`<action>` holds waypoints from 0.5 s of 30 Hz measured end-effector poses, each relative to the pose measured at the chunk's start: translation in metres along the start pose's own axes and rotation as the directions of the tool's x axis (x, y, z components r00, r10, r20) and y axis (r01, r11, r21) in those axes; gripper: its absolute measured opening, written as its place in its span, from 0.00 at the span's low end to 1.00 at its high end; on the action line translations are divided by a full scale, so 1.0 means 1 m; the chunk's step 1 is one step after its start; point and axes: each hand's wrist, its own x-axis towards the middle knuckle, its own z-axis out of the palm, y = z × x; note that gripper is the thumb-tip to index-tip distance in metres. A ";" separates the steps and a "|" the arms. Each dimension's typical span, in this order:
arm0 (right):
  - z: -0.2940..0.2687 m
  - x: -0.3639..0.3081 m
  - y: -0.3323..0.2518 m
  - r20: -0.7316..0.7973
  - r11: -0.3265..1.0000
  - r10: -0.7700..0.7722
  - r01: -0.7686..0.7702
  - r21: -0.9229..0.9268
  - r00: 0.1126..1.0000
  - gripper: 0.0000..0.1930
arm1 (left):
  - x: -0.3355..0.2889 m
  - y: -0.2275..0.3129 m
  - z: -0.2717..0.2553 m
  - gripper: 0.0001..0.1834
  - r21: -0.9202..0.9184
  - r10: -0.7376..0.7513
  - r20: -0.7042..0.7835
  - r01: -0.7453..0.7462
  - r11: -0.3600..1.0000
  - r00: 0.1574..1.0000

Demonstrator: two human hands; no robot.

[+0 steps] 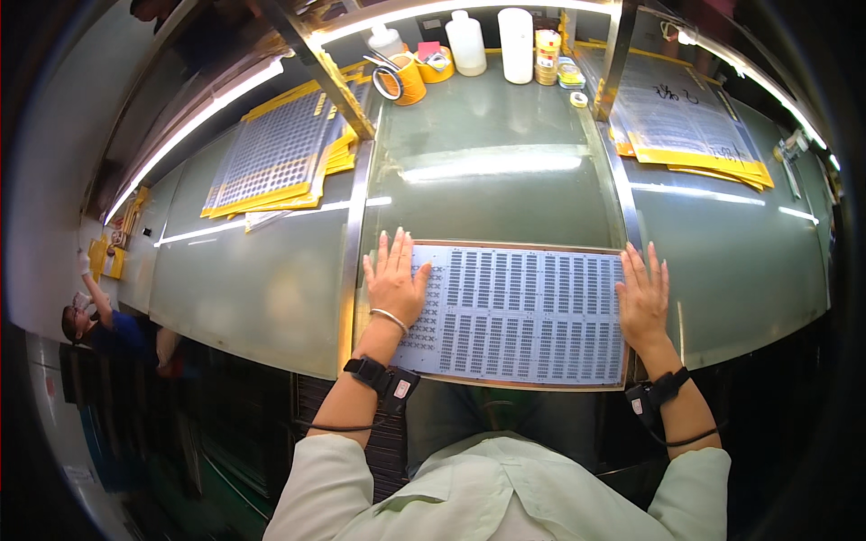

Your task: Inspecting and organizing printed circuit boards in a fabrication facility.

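Note:
A flat rectangular panel [532, 316], pale blue with rows of small dark printed marks and a thin copper-brown edge, lies at the front of the glass-topped table. My left hand [394, 284] rests flat over its left end, fingers pointing away from me and slightly apart. On the opposite side my right hand [644, 299] lies with fingers stretched out along the panel's right edge. Neither hand grips anything. Both wrists wear black straps with small devices, and a pale bracelet circles the left wrist.
Yellow-edged sheets [271, 153] are stacked at the left, and more clear sheets [686, 117] at the right. White bottles [465, 43], a paper roll [516, 45] and an orange tape roll [408, 79] stand at the back. Metal posts [338, 86] divide the table. Another person [113, 320] is far left.

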 end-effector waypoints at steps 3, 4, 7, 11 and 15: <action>0.000 0.001 0.002 0.015 1.000 0.009 -0.010 0.025 1.000 0.22 | -0.005 0.003 0.000 0.29 -0.029 -0.022 -0.047 0.021 0.999 0.999; 0.000 0.002 0.002 0.012 1.000 0.004 -0.004 0.029 1.000 0.22 | -0.006 0.003 -0.002 0.27 -0.044 -0.041 -0.071 0.038 0.998 0.997; -0.002 0.004 0.003 0.013 0.999 -0.016 0.016 0.034 1.000 0.22 | -0.006 0.005 -0.008 0.25 0.069 0.000 -0.099 0.006 0.998 0.995; -0.004 0.004 0.005 -0.007 0.998 -0.065 0.065 0.005 0.998 0.22 | 0.002 0.002 -0.017 0.24 0.133 0.181 -0.108 -0.166 0.977 0.977; -0.003 0.005 0.011 -0.014 0.996 -0.088 0.088 0.005 0.996 0.22 | 0.006 0.000 -0.018 0.25 0.153 0.255 -0.090 -0.239 0.959 0.963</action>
